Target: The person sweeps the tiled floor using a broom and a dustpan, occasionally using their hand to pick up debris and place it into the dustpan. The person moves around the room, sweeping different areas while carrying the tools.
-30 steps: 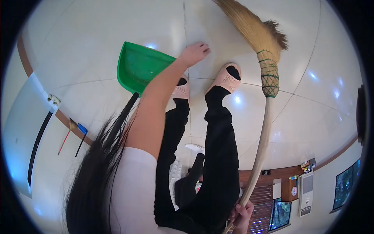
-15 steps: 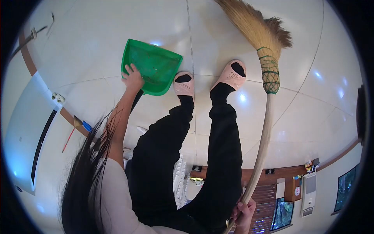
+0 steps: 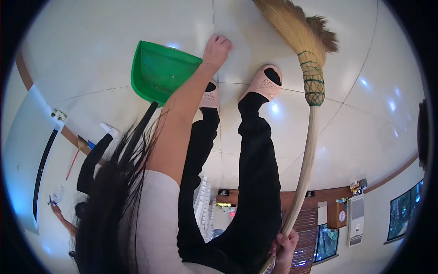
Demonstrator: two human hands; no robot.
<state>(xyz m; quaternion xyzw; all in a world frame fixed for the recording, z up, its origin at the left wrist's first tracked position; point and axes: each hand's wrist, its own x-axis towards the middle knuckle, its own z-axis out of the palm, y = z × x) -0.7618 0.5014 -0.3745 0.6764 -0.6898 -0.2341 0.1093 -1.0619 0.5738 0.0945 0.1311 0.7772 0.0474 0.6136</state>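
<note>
My left hand [image 3: 217, 51] is low over the tiled floor, just past the right front corner of a green dustpan [image 3: 166, 71]. Its fingers are curled in; whatever they may hold is hidden. The dustpan rests on the floor, with small bits of dirt in it and a dark handle [image 3: 139, 130] that runs back beside my arm. My right hand [image 3: 286, 244] is wrapped round the long wooden handle of a straw broom [image 3: 314, 82]. Green cord binds the broom's neck, and its bristles point away from me at the upper right.
My feet in pink slippers [image 3: 265, 82] stand between dustpan and broom. At the left, another person's dark-trousered leg [image 3: 95, 157] and hand [image 3: 55, 208] show. A wooden bench [image 3: 304, 237], a wooden box [image 3: 336, 215] and windows [image 3: 405, 211] are along the far wall.
My left hand has left the dustpan's left side and swung across to the right, its fingers now curled. Another person has come into view at the left. My right hand keeps its grip.
</note>
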